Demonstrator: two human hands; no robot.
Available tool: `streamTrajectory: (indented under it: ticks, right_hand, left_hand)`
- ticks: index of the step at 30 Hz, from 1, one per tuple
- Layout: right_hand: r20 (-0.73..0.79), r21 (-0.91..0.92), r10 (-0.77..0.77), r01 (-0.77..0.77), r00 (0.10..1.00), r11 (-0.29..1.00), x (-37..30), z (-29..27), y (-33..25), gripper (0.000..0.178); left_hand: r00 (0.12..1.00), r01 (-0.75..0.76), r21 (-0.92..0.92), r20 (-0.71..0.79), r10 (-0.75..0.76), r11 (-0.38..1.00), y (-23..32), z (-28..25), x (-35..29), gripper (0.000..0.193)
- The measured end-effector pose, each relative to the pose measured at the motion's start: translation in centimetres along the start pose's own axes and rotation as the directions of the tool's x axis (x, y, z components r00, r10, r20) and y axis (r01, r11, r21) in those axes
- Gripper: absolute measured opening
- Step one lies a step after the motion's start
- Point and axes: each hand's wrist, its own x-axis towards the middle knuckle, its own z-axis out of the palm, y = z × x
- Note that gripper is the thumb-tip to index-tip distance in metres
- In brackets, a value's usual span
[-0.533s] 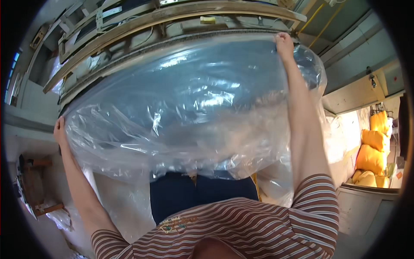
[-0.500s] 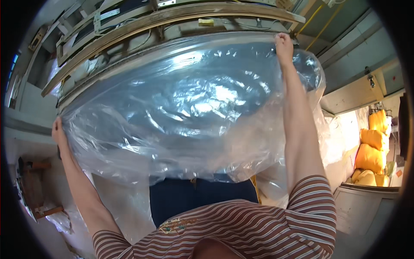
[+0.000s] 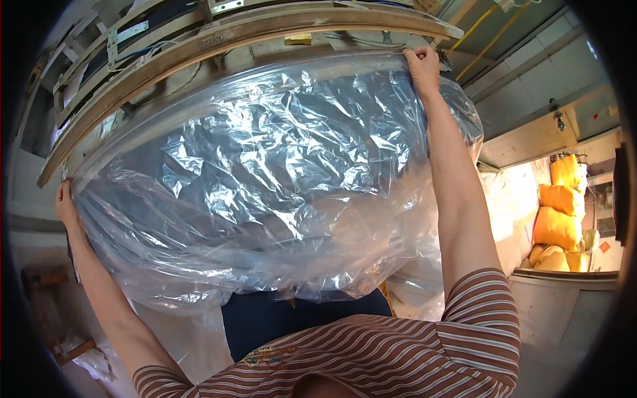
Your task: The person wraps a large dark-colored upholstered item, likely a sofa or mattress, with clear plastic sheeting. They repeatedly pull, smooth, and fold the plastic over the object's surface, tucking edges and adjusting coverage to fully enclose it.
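Observation:
A wide sheet of clear plastic film [image 3: 265,166] stretches between my hands, wrinkled and shiny, and hangs toward my waist. Far at the left, my left hand [image 3: 66,202] is closed on one end of its upper edge. My right hand [image 3: 423,66] pinches that edge near the far right, with the fingers curled in. Along the top, the film's edge lies close to a long wooden bar [image 3: 265,30] of a frame. Whether the film touches the bar I cannot tell. Some film bulges out to the right past my right wrist.
Behind the bar are metal brackets [image 3: 131,30], cables and a small yellow block [image 3: 298,40]. Yellow sacks [image 3: 557,227] are stacked at the right beyond an opening. A wooden board with a metal latch [image 3: 531,142] juts in at the right. Brown wooden pieces [image 3: 76,351] stand at lower left.
My left hand has shifted left and slightly down in view, my right hand a little left. The film has gone from smooth to more crumpled. The bar appears shifted left as well.

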Motion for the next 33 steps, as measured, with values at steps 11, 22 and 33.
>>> streamTrajectory:
  ticks: [11, 22, 33]
  right_hand:
    - [-0.071, 0.061, -0.011, 0.016, 0.997, 0.998, 0.2, 1.3, 0.2, 0.032]
    - [0.359, -0.443, -0.182, 0.338, 0.916, 0.83, -0.7, -4.7, -2.5, 0.044]
    - [0.716, 0.44, -0.169, -0.25, 0.678, 0.863, -12.1, -13.4, -12.6, 0.025]
  left_hand:
    - [0.979, 0.123, 0.211, -0.189, -0.082, 0.97, -3.7, -6.9, 3.1, 0.044]
    - [0.997, 0.001, 0.094, 0.082, -0.009, 0.996, 1.5, -8.2, 0.1, 0.041]
    - [0.905, -0.406, 0.36, 0.284, 0.316, 0.84, 21.5, -4.5, -8.8, 0.035]
